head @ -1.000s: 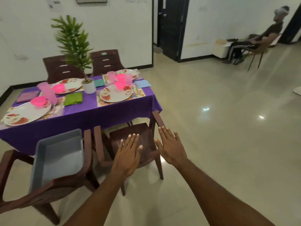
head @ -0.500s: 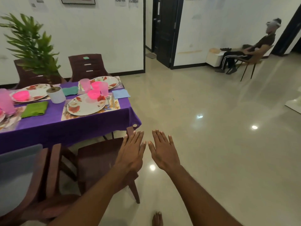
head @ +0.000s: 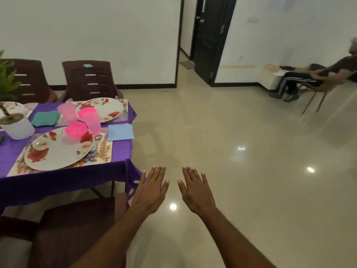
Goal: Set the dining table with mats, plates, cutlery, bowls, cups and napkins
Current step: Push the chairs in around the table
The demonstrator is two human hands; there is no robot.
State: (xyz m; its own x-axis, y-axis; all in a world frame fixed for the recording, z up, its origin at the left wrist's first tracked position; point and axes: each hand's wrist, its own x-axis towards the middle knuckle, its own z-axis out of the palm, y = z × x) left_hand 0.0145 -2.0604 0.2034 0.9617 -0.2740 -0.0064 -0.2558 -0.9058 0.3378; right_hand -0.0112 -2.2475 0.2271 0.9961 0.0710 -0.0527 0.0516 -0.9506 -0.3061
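Observation:
The dining table with a purple cloth (head: 63, 180) fills the left of the view. On its near corner lies a floral mat (head: 102, 153) carrying a flowered plate (head: 58, 151), a pink bowl (head: 75, 130), a spoon (head: 97, 141) and a pink cup (head: 92, 120). A blue napkin (head: 120, 131) sits beside them. A second plate (head: 104, 108), another pink cup (head: 67, 112) and a teal napkin (head: 45, 118) lie farther back. My left hand (head: 150, 190) and my right hand (head: 196, 190) hover flat, palms down, over the floor right of the table corner, holding nothing.
A dark brown chair (head: 73, 229) stands at the near side of the table below my left arm, two more (head: 88, 80) at the far side. A potted plant (head: 15, 124) stands on the table. A person sits on a chair (head: 316, 78) at the far right by a dark door (head: 210, 35).
The view has swung right and closer to the table corner; the grey tub and left place settings left the frame. Both hands stay flat and empty, now over bare floor instead of the chair.

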